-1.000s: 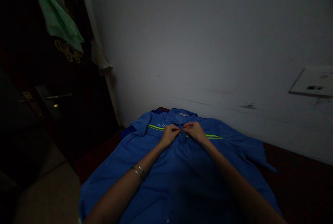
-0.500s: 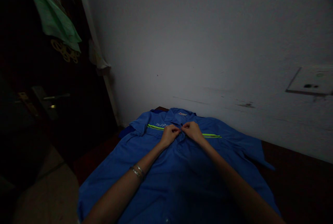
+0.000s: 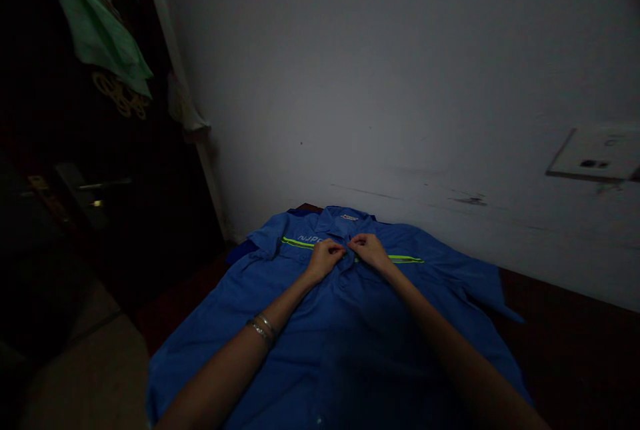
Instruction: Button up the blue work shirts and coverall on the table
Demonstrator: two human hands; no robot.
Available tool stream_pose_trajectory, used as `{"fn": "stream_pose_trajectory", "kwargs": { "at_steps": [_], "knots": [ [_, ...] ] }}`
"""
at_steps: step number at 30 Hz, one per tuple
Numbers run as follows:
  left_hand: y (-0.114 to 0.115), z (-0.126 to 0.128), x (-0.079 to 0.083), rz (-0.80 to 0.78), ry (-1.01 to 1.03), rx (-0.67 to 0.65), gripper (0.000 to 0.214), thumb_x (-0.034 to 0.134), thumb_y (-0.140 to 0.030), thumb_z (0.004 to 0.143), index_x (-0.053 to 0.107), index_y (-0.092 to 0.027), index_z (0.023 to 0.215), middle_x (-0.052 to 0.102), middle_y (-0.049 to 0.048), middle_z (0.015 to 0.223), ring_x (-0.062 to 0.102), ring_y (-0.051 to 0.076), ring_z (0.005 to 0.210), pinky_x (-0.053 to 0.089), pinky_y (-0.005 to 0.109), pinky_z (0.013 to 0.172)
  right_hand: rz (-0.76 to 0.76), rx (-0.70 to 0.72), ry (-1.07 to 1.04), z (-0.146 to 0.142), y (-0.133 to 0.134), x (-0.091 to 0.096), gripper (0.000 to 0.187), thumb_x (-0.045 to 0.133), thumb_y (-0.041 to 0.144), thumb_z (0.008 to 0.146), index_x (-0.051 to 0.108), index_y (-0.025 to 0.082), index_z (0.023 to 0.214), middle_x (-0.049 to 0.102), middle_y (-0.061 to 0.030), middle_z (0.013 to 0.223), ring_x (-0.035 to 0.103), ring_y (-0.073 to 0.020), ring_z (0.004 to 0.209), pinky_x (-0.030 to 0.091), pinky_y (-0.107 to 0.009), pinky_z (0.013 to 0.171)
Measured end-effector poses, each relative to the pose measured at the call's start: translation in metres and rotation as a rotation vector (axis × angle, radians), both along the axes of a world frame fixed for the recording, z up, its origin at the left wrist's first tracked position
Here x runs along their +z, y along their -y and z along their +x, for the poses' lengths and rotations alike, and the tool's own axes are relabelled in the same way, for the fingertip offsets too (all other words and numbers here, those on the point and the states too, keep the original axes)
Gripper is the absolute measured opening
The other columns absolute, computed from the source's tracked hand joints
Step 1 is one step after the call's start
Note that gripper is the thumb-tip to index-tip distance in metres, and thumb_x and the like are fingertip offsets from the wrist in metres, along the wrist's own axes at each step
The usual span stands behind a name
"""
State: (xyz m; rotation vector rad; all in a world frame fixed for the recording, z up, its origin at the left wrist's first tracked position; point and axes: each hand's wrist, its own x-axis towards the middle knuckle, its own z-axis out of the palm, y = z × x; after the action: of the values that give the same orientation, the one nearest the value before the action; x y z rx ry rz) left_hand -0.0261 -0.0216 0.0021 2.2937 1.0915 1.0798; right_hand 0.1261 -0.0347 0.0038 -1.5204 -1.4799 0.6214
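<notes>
A blue work shirt (image 3: 310,337) with a neon yellow-green chest stripe (image 3: 405,259) lies face up on a dark table, collar toward the wall. My left hand (image 3: 326,257) pinches the shirt's front placket just below the collar, fingers curled shut on the cloth. My right hand (image 3: 369,249) grips the opposite edge of the placket, also closed, and the two hands nearly touch at the centre. Thin bracelets (image 3: 263,329) ring my left wrist.
A white wall (image 3: 380,83) rises right behind the table, with a socket plate (image 3: 595,153) at the right. A dark door with a handle (image 3: 103,185) stands at the left, and a green cloth (image 3: 95,30) hangs above it. Dark tabletop (image 3: 575,343) shows right of the shirt.
Both hands stay pinched at the placket below the collar with only small finger shifts. The view has drifted slightly.
</notes>
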Motion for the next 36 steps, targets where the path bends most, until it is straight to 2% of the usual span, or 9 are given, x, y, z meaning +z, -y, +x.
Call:
{"fn": "stream_pose_trajectory", "kwargs": {
  "at_steps": [17,24,36],
  "knots": [
    [-0.003,0.000,-0.002,-0.048,0.005,-0.029,0.012,0.057,-0.016,0.069,0.068,-0.012,0.072,0.063,0.0049,0.071,0.055,0.013,0.066,0.042,0.023,0.062,-0.073,-0.033,0.010,-0.002,-0.002,-0.003,0.013,0.052,0.019,0.065,0.061,0.010,0.066,0.062,-0.0045,0.059,0.054,-0.0108,0.051,0.037,-0.017,0.047],
    [-0.005,0.001,-0.002,-0.209,0.136,0.012,0.012,0.059,-0.018,0.066,0.067,-0.011,0.072,0.065,0.0049,0.070,0.057,0.013,0.064,0.044,0.022,0.062,-0.009,-0.033,0.082,-0.006,0.003,0.004,0.012,0.053,0.019,0.065,0.061,0.012,0.068,0.064,-0.0048,0.066,0.058,-0.0125,0.061,0.038,-0.018,0.053],
    [-0.003,0.001,-0.001,-0.263,0.083,0.018,0.014,0.054,-0.010,0.064,0.066,-0.010,0.070,0.065,0.0028,0.067,0.056,0.012,0.062,0.043,0.020,0.059,0.100,0.014,0.334,-0.015,0.013,0.012,0.016,0.050,0.014,0.067,0.064,0.013,0.072,0.066,-0.0061,0.071,0.060,-0.0138,0.065,0.039,-0.019,0.058]
  ]
}}
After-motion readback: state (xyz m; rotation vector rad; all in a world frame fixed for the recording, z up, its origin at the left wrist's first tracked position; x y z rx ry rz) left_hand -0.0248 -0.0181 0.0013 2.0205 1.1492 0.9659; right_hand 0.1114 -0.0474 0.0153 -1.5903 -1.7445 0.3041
